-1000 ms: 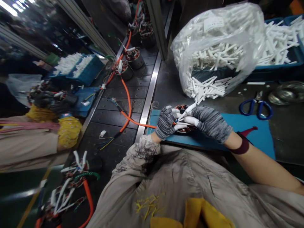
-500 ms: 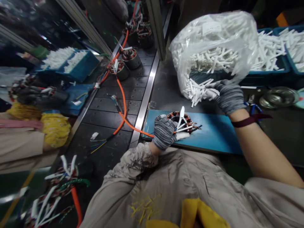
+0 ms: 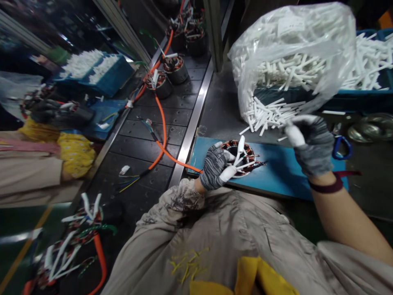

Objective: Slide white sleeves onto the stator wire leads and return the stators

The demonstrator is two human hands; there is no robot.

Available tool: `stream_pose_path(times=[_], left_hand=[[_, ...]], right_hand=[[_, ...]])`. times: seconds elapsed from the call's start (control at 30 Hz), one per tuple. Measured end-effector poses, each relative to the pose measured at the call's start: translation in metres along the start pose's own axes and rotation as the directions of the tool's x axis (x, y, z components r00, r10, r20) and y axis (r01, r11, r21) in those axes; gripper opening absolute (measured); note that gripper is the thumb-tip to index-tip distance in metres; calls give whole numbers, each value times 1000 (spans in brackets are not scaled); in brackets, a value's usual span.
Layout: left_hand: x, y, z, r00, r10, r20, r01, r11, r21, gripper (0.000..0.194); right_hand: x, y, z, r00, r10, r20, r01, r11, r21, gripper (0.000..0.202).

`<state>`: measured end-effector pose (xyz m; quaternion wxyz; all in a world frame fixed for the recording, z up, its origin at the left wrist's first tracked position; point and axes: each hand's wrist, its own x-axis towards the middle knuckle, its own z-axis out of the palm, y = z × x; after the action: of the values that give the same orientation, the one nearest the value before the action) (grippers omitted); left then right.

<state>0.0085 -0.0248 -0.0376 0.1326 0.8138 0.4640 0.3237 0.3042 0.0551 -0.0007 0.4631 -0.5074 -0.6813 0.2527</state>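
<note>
My left hand, in a grey striped glove with white fingertips, is closed on the near left side of a wound copper coil ring. White sleeves and loose wire ends stick out of the ring, which rests on a blue board. My right hand, gloved alike, hovers over the board's far right edge, with thumb and forefinger curled towards each other. Whether a small piece sits between them is too unclear to tell. Just left of it lies a pile of white tubes spilling from a clear plastic bag.
Blue-handled scissors lie right of my right hand. An orange cable crosses the black conveyor, where more coil units stand. At left, another person's gloved hands hold a coil unit. Blue bins stand at back right.
My right hand has drawn back from the tube pile, towards me and to the right. More white tubes lie spread at the bag's mouth. My left hand stays at the ring, its thumb shifted.
</note>
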Motion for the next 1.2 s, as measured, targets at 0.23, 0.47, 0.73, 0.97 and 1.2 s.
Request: stream_pose_path(times=[0.23, 0.47, 0.73, 0.97, 1.2], left_hand=[[-1, 0, -1, 1000, -17, -16, 16, 999, -41, 29], [-2, -2, 5, 984, 56, -171, -72, 993, -92, 32], [0, 0, 4, 994, 25, -102, -35, 995, -93, 31], [0, -3, 4, 980, 168, -110, -174, 983, -52, 15], [3, -7, 3, 957, 238, -166, -243, 970, -9, 8]], right_hand=[[-32, -46, 3, 940, 144, 309, -200, 967, 158, 16], [-23, -53, -3, 922, 148, 357, -225, 957, 184, 28], [3, -62, 15, 795, -209, 570, 87, 968, 233, 28], [15, -51, 20, 612, -127, 780, 1, 987, 160, 43], [17, -55, 13, 685, -136, 716, -24, 978, 208, 42]])
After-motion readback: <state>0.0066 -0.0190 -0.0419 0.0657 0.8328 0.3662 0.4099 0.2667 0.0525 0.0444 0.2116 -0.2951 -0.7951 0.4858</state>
